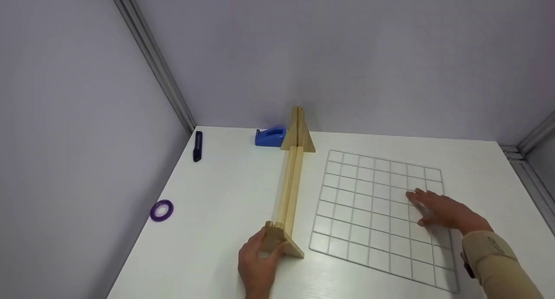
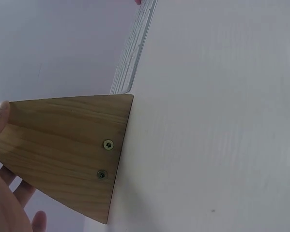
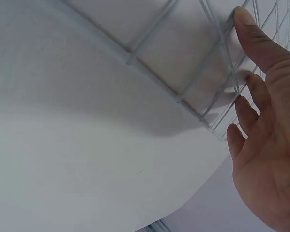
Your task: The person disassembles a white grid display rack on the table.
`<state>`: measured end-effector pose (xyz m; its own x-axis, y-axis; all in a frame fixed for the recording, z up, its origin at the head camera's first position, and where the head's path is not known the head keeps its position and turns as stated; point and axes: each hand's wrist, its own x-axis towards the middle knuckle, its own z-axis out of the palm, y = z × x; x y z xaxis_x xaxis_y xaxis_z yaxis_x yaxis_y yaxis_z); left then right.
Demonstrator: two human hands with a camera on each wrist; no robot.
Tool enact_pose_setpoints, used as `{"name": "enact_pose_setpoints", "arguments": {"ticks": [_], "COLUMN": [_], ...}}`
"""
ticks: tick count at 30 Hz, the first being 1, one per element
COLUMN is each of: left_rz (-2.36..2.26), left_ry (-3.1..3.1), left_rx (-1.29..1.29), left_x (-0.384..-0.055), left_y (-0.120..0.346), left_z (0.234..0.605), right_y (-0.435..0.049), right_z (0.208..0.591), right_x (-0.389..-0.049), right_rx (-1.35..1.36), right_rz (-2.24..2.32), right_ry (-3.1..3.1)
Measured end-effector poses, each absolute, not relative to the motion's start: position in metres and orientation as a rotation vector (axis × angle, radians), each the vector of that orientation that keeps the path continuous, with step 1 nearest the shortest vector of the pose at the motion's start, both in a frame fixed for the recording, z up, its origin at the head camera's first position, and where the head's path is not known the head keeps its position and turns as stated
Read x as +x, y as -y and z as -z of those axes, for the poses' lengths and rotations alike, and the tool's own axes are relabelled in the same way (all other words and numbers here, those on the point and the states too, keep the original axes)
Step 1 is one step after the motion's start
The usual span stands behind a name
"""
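Observation:
A wooden stand [image 1: 291,186] lies along the white table, with an upright tapered end piece at each end and a grooved bar between them. My left hand [image 1: 259,262] grips the near end piece [image 1: 274,238], thumb on one side and fingers on the other. In the left wrist view, two metal screw heads show on this wooden end board [image 2: 67,145]. To the right, a wire grid panel [image 1: 373,206] lies flat. Over its right part, my right hand [image 1: 446,210] rests with fingers spread; in the right wrist view, its fingertips [image 3: 245,17] are right at the wires.
By the far end piece sits a blue tape dispenser [image 1: 270,137]. A dark box cutter [image 1: 197,146] lies at the back left, and a purple tape roll [image 1: 161,210] at the left edge. Grey walls [image 1: 347,60] close off the back and left of the table.

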<state>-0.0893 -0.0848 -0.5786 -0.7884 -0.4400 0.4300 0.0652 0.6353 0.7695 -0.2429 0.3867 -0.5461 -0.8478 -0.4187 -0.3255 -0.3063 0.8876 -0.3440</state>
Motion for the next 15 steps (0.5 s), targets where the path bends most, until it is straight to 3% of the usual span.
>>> {"name": "enact_pose_setpoints", "arguments": {"ticks": [15], "left_rz": [1.304], "left_ry": [2.292], "left_rx": [0.184], "left_x": [-0.090], "left_y": [0.096], "left_z": [0.581], "right_y": [-0.386], "right_z": [0.548], "right_x": [-0.239], "right_rx": [-0.466], "right_rz": [0.577], "right_ry": [-2.627]}}
